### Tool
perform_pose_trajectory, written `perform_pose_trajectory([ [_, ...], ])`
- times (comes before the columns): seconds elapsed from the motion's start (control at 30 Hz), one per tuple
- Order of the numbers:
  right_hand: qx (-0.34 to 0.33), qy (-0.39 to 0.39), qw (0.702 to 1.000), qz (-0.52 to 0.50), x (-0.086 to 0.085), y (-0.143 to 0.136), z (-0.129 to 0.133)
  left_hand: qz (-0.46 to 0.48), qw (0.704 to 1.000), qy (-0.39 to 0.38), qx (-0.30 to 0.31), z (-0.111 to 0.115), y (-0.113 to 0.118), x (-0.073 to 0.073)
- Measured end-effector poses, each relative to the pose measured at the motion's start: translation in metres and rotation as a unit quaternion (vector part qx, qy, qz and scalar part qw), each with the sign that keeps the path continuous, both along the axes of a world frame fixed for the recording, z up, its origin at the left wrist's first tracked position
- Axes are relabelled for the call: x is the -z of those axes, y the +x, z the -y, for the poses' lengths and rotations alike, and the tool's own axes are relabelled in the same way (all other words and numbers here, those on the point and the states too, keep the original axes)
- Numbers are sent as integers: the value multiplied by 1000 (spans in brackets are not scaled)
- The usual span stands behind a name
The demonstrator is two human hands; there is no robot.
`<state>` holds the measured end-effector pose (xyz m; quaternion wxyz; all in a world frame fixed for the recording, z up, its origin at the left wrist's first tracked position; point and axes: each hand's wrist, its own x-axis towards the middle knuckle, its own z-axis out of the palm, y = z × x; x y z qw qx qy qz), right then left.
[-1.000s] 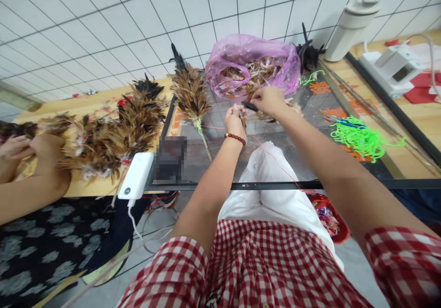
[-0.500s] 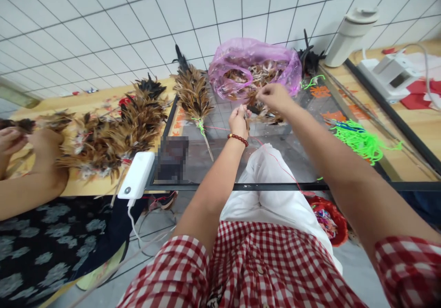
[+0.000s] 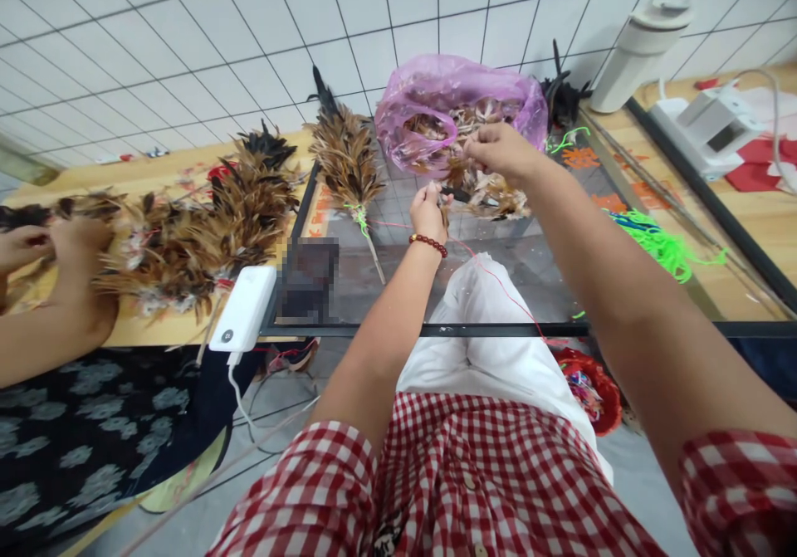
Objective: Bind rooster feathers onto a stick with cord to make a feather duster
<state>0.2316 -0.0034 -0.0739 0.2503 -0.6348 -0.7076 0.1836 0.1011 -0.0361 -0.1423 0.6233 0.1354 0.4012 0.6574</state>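
Wall tiles (image 3: 411, 1) are rising behind our desk (image 3: 358, 300), where a purple plastic bag (image 3: 464, 71) is holding feathers. Left of it, a feather duster (image 3: 349, 158) is lying; loose feathers (image 3: 498, 202) are heaping in front. Our right hand (image 3: 499, 150) is hovering at the bag's front; whether its grip is holding anything, we cannot tell. Our left hand (image 3: 428, 208), nearer us, is clenching what looks like a brown feather (image 3: 445, 207). Red thread (image 3: 464, 246) is trailing beside it.
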Motion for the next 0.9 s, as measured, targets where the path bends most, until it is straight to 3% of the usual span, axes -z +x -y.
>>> perform_pose_trajectory([
  [0.17,-27,-71,979,188,17,-23,1,-2,1000,-10,-4,-1,1,1],
  [0.27,-6,-101,972,214,21,-34,0,-6,1000,-5,2,-1,0,3],
  [0.33,-7,-84,988,128,16,-32,-3,-12,1000,5,17,-2,0,5],
  [0.4,-3,-44,999,-21,7,-23,-6,-23,998,17,48,-1,0,7],
  [0.47,11,-1,989,-146,-1,-12,-9,-36,996,32,73,-1,1,8],
  [0.53,22,27,984,-175,-5,-4,-9,-46,996,37,65,-1,1,8],
  [0.6,25,26,994,-105,-4,-3,-4,-50,998,21,23,-1,1,7],
  [0.7,12,-37,996,76,6,-16,8,-51,998,-5,-24,-1,0,3],
  [0.8,-3,-69,978,198,18,-33,15,-56,998,-7,-7,1,-1,-1],
  [0.9,-16,-58,975,215,20,-37,12,-57,998,-3,0,2,-1,-2],
])
